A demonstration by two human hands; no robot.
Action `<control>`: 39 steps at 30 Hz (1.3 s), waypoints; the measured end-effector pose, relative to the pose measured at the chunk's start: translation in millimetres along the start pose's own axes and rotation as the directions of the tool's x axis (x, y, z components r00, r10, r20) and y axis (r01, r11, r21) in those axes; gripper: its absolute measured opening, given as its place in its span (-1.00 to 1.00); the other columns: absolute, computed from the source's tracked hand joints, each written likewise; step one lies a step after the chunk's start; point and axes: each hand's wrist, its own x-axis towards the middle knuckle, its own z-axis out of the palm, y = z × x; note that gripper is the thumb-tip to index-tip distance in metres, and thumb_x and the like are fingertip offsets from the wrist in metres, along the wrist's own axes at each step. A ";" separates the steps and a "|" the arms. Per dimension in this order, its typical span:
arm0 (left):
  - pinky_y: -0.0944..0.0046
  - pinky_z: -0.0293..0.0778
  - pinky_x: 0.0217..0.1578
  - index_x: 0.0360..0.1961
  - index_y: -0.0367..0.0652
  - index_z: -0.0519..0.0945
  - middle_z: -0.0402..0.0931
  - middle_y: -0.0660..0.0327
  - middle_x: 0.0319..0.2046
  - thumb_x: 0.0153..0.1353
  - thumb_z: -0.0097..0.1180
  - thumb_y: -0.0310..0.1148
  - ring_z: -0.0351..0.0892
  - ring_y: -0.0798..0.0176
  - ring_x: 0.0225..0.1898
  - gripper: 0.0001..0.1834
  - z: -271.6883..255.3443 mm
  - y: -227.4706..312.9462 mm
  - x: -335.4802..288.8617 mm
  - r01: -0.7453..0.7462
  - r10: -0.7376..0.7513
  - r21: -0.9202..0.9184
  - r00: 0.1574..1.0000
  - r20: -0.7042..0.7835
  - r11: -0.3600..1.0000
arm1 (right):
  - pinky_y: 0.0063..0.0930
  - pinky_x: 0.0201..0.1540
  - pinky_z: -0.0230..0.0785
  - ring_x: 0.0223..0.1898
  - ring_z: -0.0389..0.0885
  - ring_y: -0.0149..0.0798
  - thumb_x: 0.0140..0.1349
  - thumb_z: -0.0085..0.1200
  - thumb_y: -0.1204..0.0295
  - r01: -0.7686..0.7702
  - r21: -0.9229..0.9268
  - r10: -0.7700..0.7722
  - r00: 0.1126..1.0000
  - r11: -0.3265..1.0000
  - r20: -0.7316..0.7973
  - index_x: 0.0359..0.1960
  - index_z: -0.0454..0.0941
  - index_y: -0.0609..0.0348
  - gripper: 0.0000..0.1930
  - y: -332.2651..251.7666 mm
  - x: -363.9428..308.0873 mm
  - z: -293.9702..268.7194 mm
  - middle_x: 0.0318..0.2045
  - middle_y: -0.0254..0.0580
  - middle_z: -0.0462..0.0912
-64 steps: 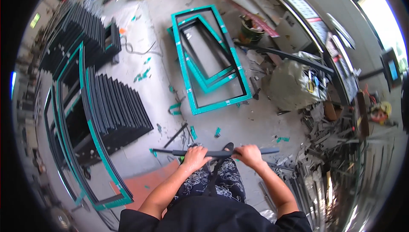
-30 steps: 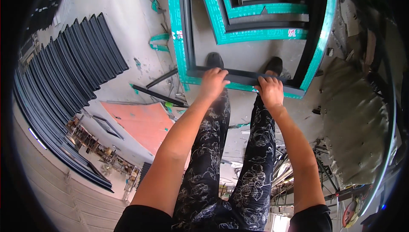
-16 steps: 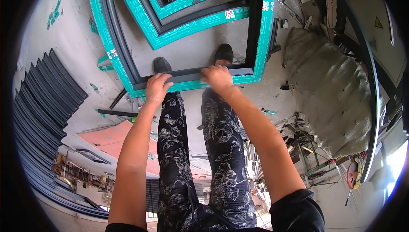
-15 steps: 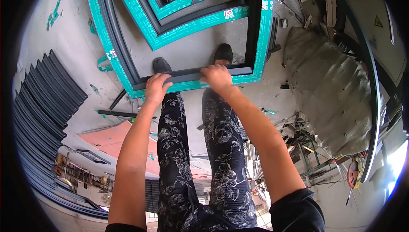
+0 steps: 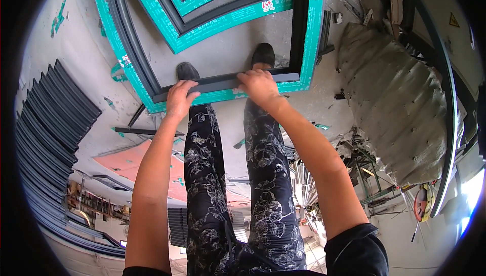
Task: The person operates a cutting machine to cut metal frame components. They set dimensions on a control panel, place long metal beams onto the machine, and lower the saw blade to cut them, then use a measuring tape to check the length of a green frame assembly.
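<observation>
A large dark grey window frame (image 5: pixel 217 83) with green printed protective film along its edges stands before me, its near bar across my shins. My left hand (image 5: pixel 180 97) is curled over that near bar at its left part, thumb apart from the fingers on the inner side. Farther right along the same bar, my right hand (image 5: pixel 259 86) has its fingers wrapped over the top edge. The undersides of both grips are hidden. Smaller green-filmed frames (image 5: pixel 223 22) lie at an angle behind the near bar, seen through the opening.
Stacked dark profiles (image 5: pixel 55 109) stand at the left. A crumpled grey sheet (image 5: pixel 395 104) lies at the right, beside a long curved-looking dark bar (image 5: pixel 443 83). Loose profile pieces (image 5: pixel 144 131) and green film scraps lie on the floor. My shoes (image 5: pixel 263 54) are just beyond the near bar.
The window frame and both hands appear slightly higher and farther left in view. My left thumb has spread away from its fingers. Both hands stay on the near bar.
</observation>
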 end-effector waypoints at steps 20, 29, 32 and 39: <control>0.11 0.35 -0.11 -0.20 -0.11 0.56 0.55 0.16 -0.27 -0.01 0.23 -0.35 0.50 0.02 -0.16 -0.71 1.3 -13.9 2.5 -0.013 0.015 -0.077 1.000 0.026 0.997 | -0.10 -0.35 0.42 -0.39 0.59 0.08 -0.10 0.23 -0.06 -0.796 -0.035 0.758 0.588 0.604 -0.282 -0.49 0.45 0.17 -0.50 70.7 -42.3 -69.8 -0.48 -0.01 0.60; 0.12 0.34 -0.09 -0.19 -0.11 0.56 0.55 0.17 -0.24 -0.01 0.23 -0.35 0.49 0.03 -0.14 -0.70 2.8 -14.0 0.7 -0.009 0.011 -0.083 1.000 0.020 0.997 | -0.11 -0.37 0.37 -0.41 0.55 0.07 -0.02 0.23 0.18 -0.616 0.085 0.611 0.736 0.783 -0.292 -0.40 0.49 0.21 -0.66 91.4 -66.4 -53.3 -0.48 -0.02 0.57; 0.13 0.34 -0.09 -0.19 -0.11 0.56 0.55 0.17 -0.23 -0.01 0.22 -0.35 0.49 0.04 -0.13 -0.70 1.9 -11.1 1.1 -0.013 0.014 -0.065 1.000 0.016 0.998 | -0.13 -0.36 0.37 -0.40 0.54 0.05 0.04 0.18 0.31 -0.526 0.099 0.530 0.797 0.845 -0.290 -0.41 0.49 0.20 -0.78 92.9 -66.7 -54.3 -0.46 -0.04 0.56; 0.13 0.33 -0.07 -0.18 -0.14 0.56 0.55 0.14 -0.22 0.00 0.21 -0.37 0.49 0.02 -0.12 -0.70 -1.2 -7.8 1.1 -0.018 0.019 -0.070 1.000 0.014 0.997 | -0.15 -0.36 0.38 -0.41 0.54 0.04 0.04 0.15 0.38 -0.503 0.110 0.506 0.786 0.857 -0.355 -0.43 0.50 0.18 -0.85 90.6 -64.7 -40.8 -0.45 -0.05 0.57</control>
